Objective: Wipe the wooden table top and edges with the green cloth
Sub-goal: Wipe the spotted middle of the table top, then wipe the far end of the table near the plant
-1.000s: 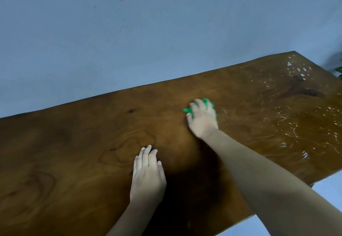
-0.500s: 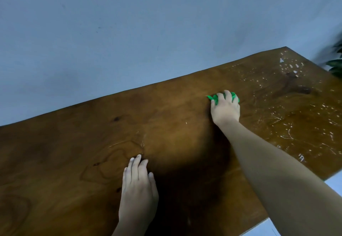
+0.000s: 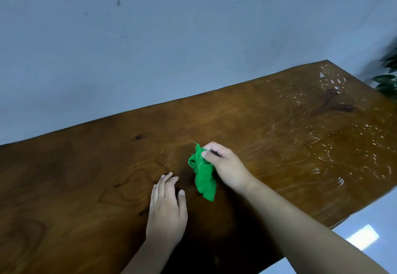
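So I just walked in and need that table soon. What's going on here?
A person is wiping the wooden table. Their right hand holds a bunched green cloth pinched in the fingers, hanging down near the middle of the top. The left hand rests flat on the wood beside it. The right end of the table is not yet done: white specks and streaks cover it.

R hand (image 3: 225, 165) is pinching the green cloth (image 3: 204, 177) btwn thumb and curled fingers, knuckles up, forearm reaching in from lower right. L hand (image 3: 166, 207) is lying palm-down w/ fingers together and pointing away, thumb spread toward the R hand, wrist and forearm entering from below.
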